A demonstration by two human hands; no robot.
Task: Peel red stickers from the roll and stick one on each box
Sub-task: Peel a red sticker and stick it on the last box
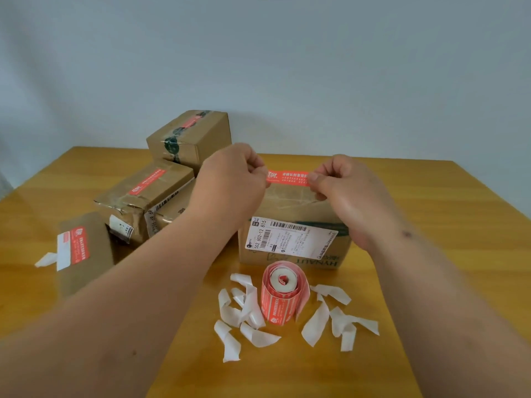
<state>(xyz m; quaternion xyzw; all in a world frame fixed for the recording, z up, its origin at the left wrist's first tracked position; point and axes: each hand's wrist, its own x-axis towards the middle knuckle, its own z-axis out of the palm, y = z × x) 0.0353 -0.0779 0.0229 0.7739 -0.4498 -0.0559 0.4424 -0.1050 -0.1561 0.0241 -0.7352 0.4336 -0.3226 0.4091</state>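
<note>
Red sticker (pixel 288 177) pinched taut between left hand (pixel 230 179), right hand (pixel 344 191), above box (pixel 293 222)

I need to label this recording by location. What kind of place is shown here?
Probably a small parcel-packing spot in a home or office: a wooden table against a plain wall, taped cardboard boxes, a roll of red stickers and torn backing scraps.

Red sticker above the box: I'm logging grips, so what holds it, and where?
Both hands hold the red sticker: the left hand pinches its left end, the right hand its right end, stretched over the box.
</note>
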